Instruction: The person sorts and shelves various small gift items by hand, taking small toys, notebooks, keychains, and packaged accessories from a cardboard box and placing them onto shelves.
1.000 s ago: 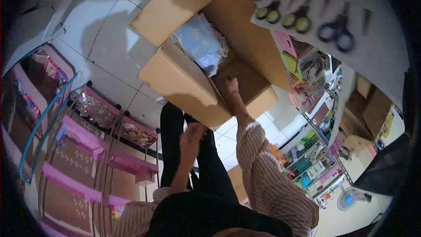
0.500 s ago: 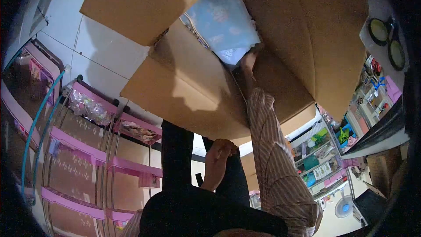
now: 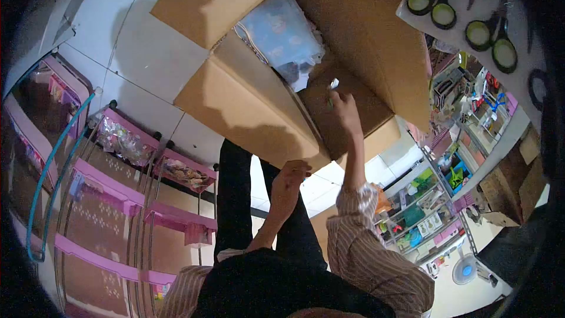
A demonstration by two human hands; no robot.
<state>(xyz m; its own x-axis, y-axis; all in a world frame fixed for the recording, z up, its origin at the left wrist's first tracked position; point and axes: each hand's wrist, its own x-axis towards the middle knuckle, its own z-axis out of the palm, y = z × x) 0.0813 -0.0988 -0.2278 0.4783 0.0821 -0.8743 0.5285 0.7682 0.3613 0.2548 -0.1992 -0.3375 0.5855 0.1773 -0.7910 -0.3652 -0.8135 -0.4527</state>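
Observation:
An opened cardboard box (image 3: pixel 259 115) tilts in front of me, its flaps spread out. Inside it, toward the far end, lies a light blue patterned packet in clear plastic (image 3: pixel 279 29). My right hand (image 3: pixel 346 113) is over the near part of the box, fingers closed on a small white piece (image 3: pixel 334 83) whose kind I cannot make out. Below the box's near edge, in front of my legs, is my left hand (image 3: pixel 286 187). Its fingers are curled in, and whatever they may hold is hidden.
Pink-edged plastic drawers (image 3: pixel 109 188) with a teal tube (image 3: pixel 56 159) stand at the left. Several round green-and-black items (image 3: pixel 442 15) hang at the upper right. Shelves of small goods (image 3: pixel 421 218) and a fan (image 3: pixel 465 270) are at the right. White floor tiles (image 3: pixel 147 41) lie beyond the box.
My right hand has drawn back from beside the blue packet toward me, and a small white piece now shows at its fingers. My left hand has risen slightly toward the box's edge.

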